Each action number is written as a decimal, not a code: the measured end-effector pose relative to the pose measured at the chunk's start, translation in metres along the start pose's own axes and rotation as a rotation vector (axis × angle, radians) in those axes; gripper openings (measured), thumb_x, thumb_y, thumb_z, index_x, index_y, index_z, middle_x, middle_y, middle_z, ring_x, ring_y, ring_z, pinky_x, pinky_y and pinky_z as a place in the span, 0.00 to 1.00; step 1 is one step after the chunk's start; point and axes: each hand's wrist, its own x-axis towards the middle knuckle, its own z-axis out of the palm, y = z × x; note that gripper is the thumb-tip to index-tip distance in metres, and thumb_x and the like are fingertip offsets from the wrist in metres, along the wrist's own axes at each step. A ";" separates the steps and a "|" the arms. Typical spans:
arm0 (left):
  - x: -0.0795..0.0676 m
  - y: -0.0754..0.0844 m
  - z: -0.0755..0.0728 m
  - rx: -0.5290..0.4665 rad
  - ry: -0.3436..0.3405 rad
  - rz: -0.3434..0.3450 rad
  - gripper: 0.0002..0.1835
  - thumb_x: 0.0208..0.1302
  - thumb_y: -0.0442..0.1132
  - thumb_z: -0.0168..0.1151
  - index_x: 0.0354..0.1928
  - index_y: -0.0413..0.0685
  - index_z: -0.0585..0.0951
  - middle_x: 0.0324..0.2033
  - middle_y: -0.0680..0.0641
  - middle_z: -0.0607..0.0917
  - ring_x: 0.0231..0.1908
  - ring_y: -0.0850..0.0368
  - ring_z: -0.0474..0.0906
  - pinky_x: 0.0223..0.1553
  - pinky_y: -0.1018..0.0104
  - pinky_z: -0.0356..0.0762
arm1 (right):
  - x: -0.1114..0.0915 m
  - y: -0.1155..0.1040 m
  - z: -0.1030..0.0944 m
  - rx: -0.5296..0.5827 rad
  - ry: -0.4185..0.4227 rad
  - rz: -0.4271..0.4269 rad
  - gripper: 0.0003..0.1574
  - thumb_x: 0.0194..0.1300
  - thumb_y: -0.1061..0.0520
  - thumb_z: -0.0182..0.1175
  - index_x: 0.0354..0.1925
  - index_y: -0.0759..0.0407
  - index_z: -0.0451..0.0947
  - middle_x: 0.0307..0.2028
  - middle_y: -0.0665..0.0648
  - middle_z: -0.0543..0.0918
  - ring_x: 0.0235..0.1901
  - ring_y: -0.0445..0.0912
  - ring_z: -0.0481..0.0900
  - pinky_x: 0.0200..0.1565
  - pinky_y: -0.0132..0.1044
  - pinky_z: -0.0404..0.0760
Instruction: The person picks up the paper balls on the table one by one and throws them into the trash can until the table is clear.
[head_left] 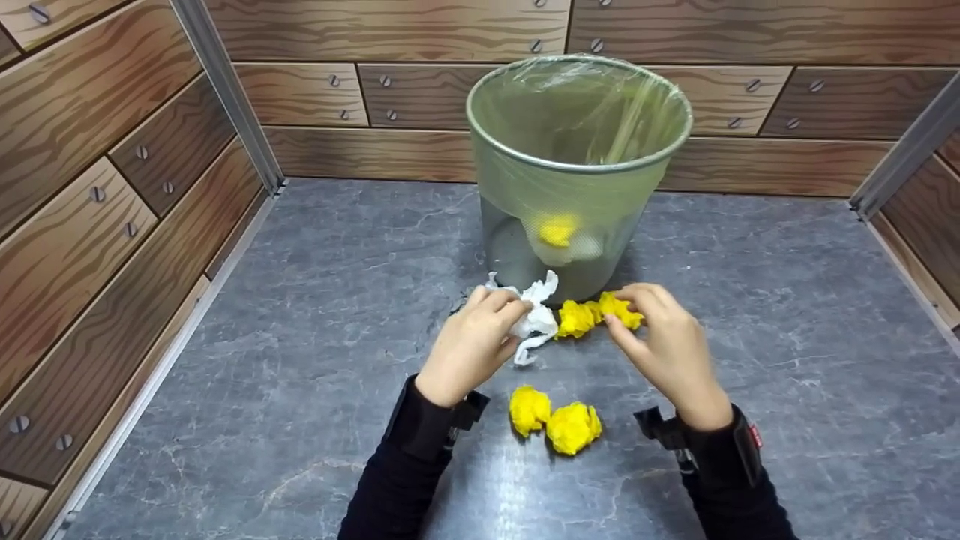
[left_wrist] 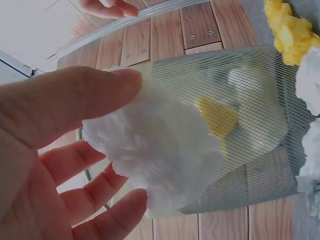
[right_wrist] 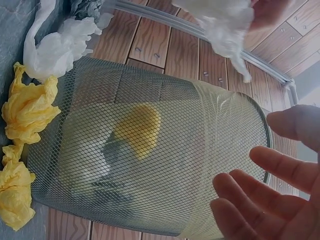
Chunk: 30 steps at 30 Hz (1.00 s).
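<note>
My left hand (head_left: 469, 341) pinches a crumpled white paper (left_wrist: 157, 150) between thumb and fingers, in front of the mesh waste bin (head_left: 514, 180). More crumpled white paper (head_left: 536, 319) lies on the floor by the bin's base, partly hidden by that hand in the head view. My right hand (right_wrist: 272, 195) holds nothing; its fingers are loosely bent and spread beside the bin. In the head view it overlaps a yellow crumpled paper ball (head_left: 621, 309), with another yellow ball (head_left: 576, 319) alongside. Nearer me lie two yellow balls (head_left: 529, 410), side by side.
A clear plastic liner (head_left: 637, 127) covers the bin's rim. Through the mesh show a yellow ball (head_left: 556, 229) and pale crumpled pieces. Wood-patterned walls (head_left: 315, 154) enclose the grey marbled floor (head_left: 300, 360) at the back and both sides.
</note>
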 end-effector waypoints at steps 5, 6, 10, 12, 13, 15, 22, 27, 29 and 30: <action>0.010 0.006 0.000 -0.070 0.190 0.051 0.16 0.49 0.36 0.64 0.43 0.44 0.78 0.40 0.50 0.78 0.41 0.57 0.70 0.37 0.75 0.73 | 0.002 0.000 -0.002 -0.007 0.010 -0.014 0.16 0.48 0.61 0.65 0.38 0.64 0.76 0.39 0.60 0.78 0.30 0.48 0.76 0.29 0.37 0.76; 0.012 0.008 0.001 -0.098 0.249 0.069 0.15 0.50 0.37 0.64 0.43 0.43 0.78 0.41 0.49 0.78 0.41 0.56 0.70 0.39 0.75 0.72 | 0.001 0.001 -0.002 -0.012 0.009 -0.016 0.16 0.48 0.61 0.65 0.38 0.64 0.76 0.38 0.60 0.77 0.30 0.47 0.76 0.29 0.37 0.76; 0.030 0.014 0.001 -0.187 0.486 0.159 0.15 0.50 0.35 0.64 0.41 0.38 0.78 0.41 0.44 0.78 0.41 0.53 0.71 0.45 0.73 0.70 | -0.002 0.001 -0.003 -0.027 0.006 -0.023 0.16 0.48 0.61 0.65 0.38 0.62 0.76 0.38 0.59 0.77 0.30 0.47 0.76 0.29 0.36 0.76; 0.043 0.015 -0.004 -0.210 0.568 0.189 0.15 0.50 0.34 0.64 0.41 0.36 0.78 0.41 0.42 0.78 0.41 0.51 0.72 0.46 0.72 0.69 | -0.002 0.001 -0.002 -0.029 0.000 -0.018 0.16 0.48 0.61 0.65 0.39 0.62 0.76 0.38 0.59 0.77 0.31 0.46 0.76 0.29 0.36 0.76; 0.051 0.015 -0.008 -0.208 0.600 0.200 0.16 0.49 0.34 0.65 0.41 0.36 0.78 0.40 0.42 0.78 0.40 0.51 0.72 0.46 0.72 0.70 | -0.001 0.000 -0.002 -0.028 -0.001 -0.016 0.17 0.48 0.61 0.65 0.39 0.62 0.76 0.38 0.59 0.77 0.31 0.47 0.76 0.29 0.36 0.77; 0.069 0.014 -0.018 -0.198 0.645 0.208 0.16 0.49 0.35 0.65 0.41 0.35 0.77 0.40 0.41 0.78 0.40 0.51 0.72 0.45 0.72 0.70 | 0.001 0.000 -0.002 -0.024 -0.003 -0.009 0.17 0.48 0.61 0.65 0.39 0.62 0.76 0.39 0.59 0.77 0.31 0.47 0.77 0.30 0.36 0.77; 0.127 0.003 -0.043 -0.113 0.663 0.156 0.17 0.53 0.38 0.61 0.43 0.34 0.75 0.41 0.40 0.78 0.41 0.50 0.72 0.46 0.73 0.69 | -0.001 -0.001 -0.003 -0.028 0.022 -0.011 0.16 0.48 0.62 0.65 0.38 0.64 0.76 0.38 0.58 0.77 0.31 0.46 0.76 0.29 0.36 0.77; 0.159 -0.009 -0.050 -0.128 0.518 -0.083 0.19 0.57 0.42 0.59 0.48 0.37 0.73 0.46 0.43 0.76 0.45 0.54 0.71 0.47 0.76 0.65 | -0.001 -0.001 -0.005 -0.020 0.022 -0.015 0.15 0.49 0.62 0.64 0.38 0.65 0.76 0.38 0.59 0.77 0.32 0.46 0.76 0.30 0.36 0.77; 0.167 -0.012 -0.048 -0.104 0.435 -0.168 0.21 0.57 0.43 0.58 0.50 0.40 0.73 0.48 0.45 0.75 0.46 0.55 0.70 0.48 0.75 0.65 | 0.000 -0.002 -0.006 -0.022 0.019 -0.013 0.15 0.49 0.62 0.64 0.38 0.65 0.76 0.38 0.59 0.77 0.32 0.46 0.76 0.31 0.35 0.77; 0.169 -0.013 -0.047 -0.085 0.398 -0.198 0.21 0.57 0.44 0.58 0.50 0.41 0.73 0.49 0.46 0.74 0.47 0.55 0.70 0.49 0.74 0.64 | 0.000 -0.002 -0.006 -0.023 0.016 -0.012 0.15 0.49 0.62 0.64 0.38 0.65 0.76 0.38 0.59 0.77 0.32 0.46 0.76 0.31 0.35 0.77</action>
